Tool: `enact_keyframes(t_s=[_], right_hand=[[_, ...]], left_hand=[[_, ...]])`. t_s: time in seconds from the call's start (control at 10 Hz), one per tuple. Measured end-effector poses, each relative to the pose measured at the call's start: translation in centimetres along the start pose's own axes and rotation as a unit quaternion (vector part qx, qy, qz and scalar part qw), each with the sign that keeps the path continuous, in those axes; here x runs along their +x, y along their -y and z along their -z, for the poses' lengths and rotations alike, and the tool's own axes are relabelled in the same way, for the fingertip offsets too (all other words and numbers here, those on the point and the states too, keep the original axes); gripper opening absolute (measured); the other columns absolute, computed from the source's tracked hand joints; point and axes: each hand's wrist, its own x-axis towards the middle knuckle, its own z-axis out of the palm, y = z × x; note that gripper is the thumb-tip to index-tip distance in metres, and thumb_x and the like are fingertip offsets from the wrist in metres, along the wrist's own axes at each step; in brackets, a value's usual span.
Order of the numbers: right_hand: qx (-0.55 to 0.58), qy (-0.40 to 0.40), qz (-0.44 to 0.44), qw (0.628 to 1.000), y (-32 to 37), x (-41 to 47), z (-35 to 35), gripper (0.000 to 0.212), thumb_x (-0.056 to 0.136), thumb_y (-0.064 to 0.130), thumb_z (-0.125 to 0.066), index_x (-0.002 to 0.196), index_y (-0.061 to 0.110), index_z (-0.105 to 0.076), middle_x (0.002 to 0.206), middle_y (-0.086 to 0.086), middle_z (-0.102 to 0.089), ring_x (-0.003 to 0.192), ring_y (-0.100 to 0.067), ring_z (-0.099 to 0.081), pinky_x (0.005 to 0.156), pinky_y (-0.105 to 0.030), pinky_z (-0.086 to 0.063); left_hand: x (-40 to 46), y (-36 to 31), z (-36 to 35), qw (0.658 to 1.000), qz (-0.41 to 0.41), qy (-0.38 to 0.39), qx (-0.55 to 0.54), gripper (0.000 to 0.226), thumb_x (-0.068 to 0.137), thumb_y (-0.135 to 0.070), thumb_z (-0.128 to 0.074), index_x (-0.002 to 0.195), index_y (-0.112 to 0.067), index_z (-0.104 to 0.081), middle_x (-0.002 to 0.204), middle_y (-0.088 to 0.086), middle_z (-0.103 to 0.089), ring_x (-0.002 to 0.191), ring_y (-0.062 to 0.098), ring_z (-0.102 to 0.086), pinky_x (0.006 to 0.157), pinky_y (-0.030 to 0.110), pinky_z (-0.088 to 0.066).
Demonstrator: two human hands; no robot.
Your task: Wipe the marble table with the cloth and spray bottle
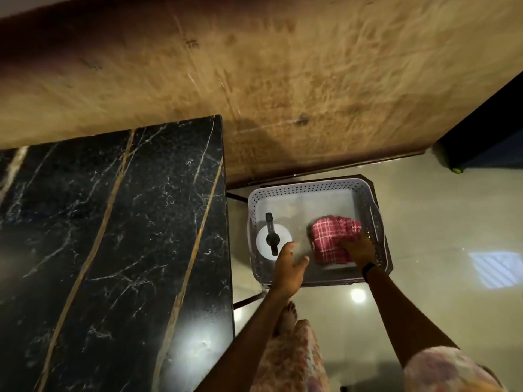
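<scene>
A black marble table (113,236) with gold veins fills the left of the head view. To its right a white perforated basket (305,186) stands on a low dark stand. Inside it a white spray bottle (273,239) with a black trigger head stands upright at the left, and a folded red checked cloth (331,239) lies at the right. My right hand (358,250) grips the near edge of the cloth. Just right of the bottle, my left hand (290,268) hovers over the basket with spread fingers and holds nothing.
A tan textured wall (283,66) rises behind the table and basket. Glossy tiled floor (438,222) spreads to the right, with a dark object (486,142) at the far right. My bare foot (287,318) stands between the table and the basket.
</scene>
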Motion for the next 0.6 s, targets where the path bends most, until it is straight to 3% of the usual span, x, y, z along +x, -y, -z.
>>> enact_keyframes(t_s=[0.1, 0.2, 0.3, 0.4, 0.5, 0.6], right_hand=[[-0.050, -0.023, 0.000, 0.998, -1.2, 0.1, 0.0, 0.059, 0.079, 0.021, -0.078, 0.129, 0.003, -0.053, 0.121, -0.020, -0.063, 0.111, -0.036, -0.060, 0.099, -0.053, -0.046], [-0.081, -0.048, 0.037, 0.995, -6.3, 3.2, -0.1, 0.080, 0.075, 0.062, -0.070, 0.127, 0.004, -0.051, 0.117, -0.021, -0.063, 0.106, -0.038, -0.062, 0.093, -0.055, -0.050], [-0.093, -0.098, 0.036, 0.990, -4.8, 0.1, -0.4, 0.095, 0.072, 0.077, -0.058, 0.127, 0.001, -0.047, 0.120, -0.026, -0.057, 0.108, -0.043, -0.058, 0.091, -0.057, -0.049], [-0.113, -0.109, 0.090, 0.983, 1.2, -7.7, -1.3, 0.069, 0.086, 0.047, -0.065, 0.129, -0.003, -0.046, 0.117, -0.025, -0.060, 0.100, -0.037, -0.061, 0.082, -0.044, -0.053], [-0.132, -0.076, 0.164, 0.975, 3.6, -12.9, -2.5, 0.026, 0.092, 0.011, -0.062, 0.114, -0.002, -0.057, 0.096, -0.015, -0.065, 0.084, -0.029, -0.062, 0.064, -0.020, -0.043], [-0.100, -0.039, 0.214, 0.971, 5.0, -18.3, -5.4, 0.009, 0.093, 0.011, -0.061, 0.100, 0.007, -0.065, 0.083, 0.004, -0.066, 0.077, -0.017, -0.063, 0.062, -0.012, -0.043]], left_hand=[[-0.3, 0.1, 0.4, 1.000, 0.010, 0.001, 0.003, 0.046, 0.091, -0.012, -0.055, 0.135, -0.008, -0.040, 0.142, 0.010, -0.044, 0.134, 0.025, -0.040, 0.108, 0.032, -0.034], [-1.1, -0.3, 1.0, 1.000, 0.009, 0.012, 0.020, 0.048, 0.092, -0.015, -0.055, 0.137, -0.010, -0.040, 0.145, 0.010, -0.042, 0.135, 0.024, -0.039, 0.110, 0.035, -0.034], [-2.4, -0.6, 2.0, 0.998, 0.000, 0.023, 0.051, 0.047, 0.093, -0.020, -0.054, 0.137, -0.013, -0.040, 0.145, 0.009, -0.044, 0.135, 0.024, -0.039, 0.110, 0.037, -0.035], [-4.0, -0.8, 3.1, 0.998, -0.022, 0.031, 0.044, 0.035, 0.093, -0.017, -0.053, 0.126, -0.009, -0.051, 0.134, 0.012, -0.055, 0.126, 0.024, -0.050, 0.100, 0.030, -0.040], [-5.8, -0.2, 5.2, 0.998, -0.046, 0.045, 0.016, 0.022, 0.092, -0.016, -0.054, 0.111, -0.007, -0.061, 0.118, 0.010, -0.065, 0.110, 0.021, -0.058, 0.093, 0.025, -0.043], [-7.4, 1.1, 7.8, 0.996, -0.077, 0.028, -0.025, 0.016, 0.091, -0.015, -0.056, 0.101, -0.008, -0.066, 0.101, 0.003, -0.067, 0.096, 0.016, -0.060, 0.088, 0.029, -0.048]])
